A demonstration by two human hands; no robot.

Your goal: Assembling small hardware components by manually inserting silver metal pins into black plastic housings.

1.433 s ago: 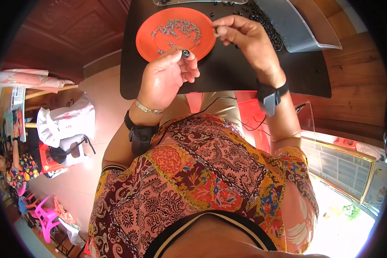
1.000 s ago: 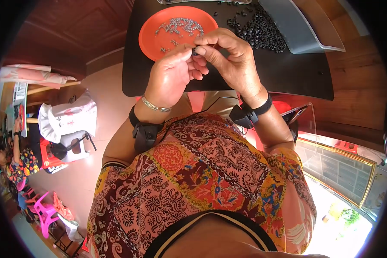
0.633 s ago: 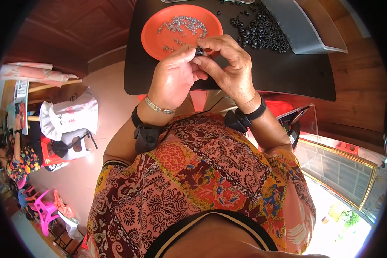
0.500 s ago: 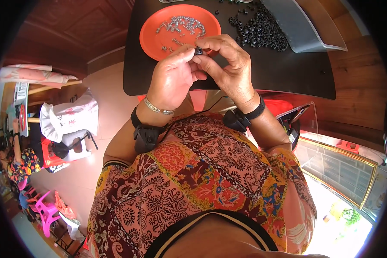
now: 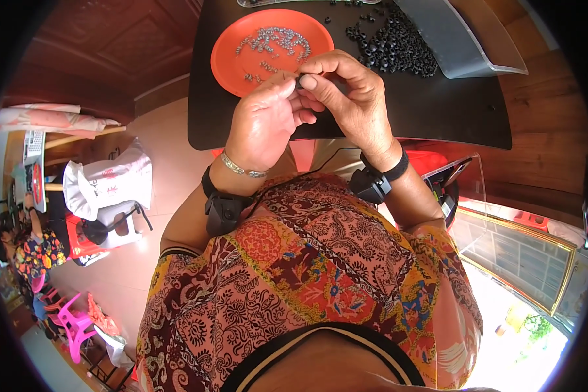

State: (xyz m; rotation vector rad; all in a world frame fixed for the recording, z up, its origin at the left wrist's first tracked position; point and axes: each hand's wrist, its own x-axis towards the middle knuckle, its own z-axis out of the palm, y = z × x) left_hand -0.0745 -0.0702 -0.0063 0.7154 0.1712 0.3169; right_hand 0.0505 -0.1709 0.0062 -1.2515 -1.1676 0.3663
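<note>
My left hand and my right hand meet over the near part of a black table. Between their fingertips sits a small black piece, mostly covered, its exact kind hidden. The right thumb and forefinger pinch it, while the left thumb and fingers close on it from the other side. Just beyond the left hand lies an orange-red round plate, holding many small silvery metal pieces that look like little springs. A heap of small black parts is spread farther right.
A grey translucent bin lies beside the black heap. At the back edge is part of a clear tray. Wood panelling borders the right. Far left, another person is near a white sack and pink chair.
The right thumb has moved up over the black piece, covering more of it. Left fingers have shifted slightly under the right hand. The whole view has moved a little.
</note>
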